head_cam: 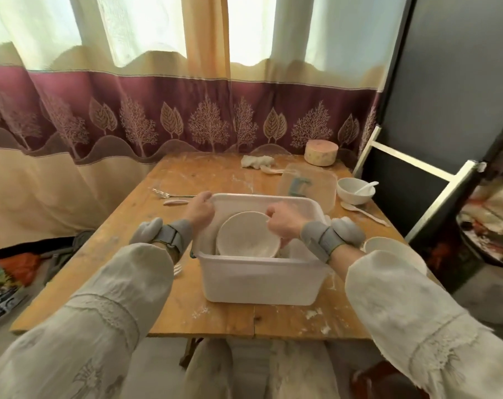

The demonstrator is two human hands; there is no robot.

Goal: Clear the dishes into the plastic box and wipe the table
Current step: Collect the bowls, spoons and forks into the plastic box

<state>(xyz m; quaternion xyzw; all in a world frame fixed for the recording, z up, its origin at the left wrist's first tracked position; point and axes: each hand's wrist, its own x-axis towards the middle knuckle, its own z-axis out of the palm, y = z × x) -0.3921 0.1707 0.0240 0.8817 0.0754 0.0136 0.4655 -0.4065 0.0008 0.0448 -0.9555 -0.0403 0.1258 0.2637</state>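
A white plastic box (259, 279) stands on the wooden table (135, 226) in front of me. My left hand (200, 210) grips the box's far left rim. My right hand (283, 224) holds a white bowl (244, 236) by its right edge, tilted inside the box. On the table lie a white bowl with a spoon (355, 190), a white spoon (362, 213), a fork (169, 194), another spoon (177, 201), a white dish (388, 246) partly behind my right sleeve, and a crumpled white cloth (256, 161).
The box's clear lid (310, 184) lies behind it. A round wooden block (321, 152) sits at the far right corner. Fork tines (177, 269) peek out under my left sleeve. Curtains hang behind the table; clutter lies on the floor at both sides.
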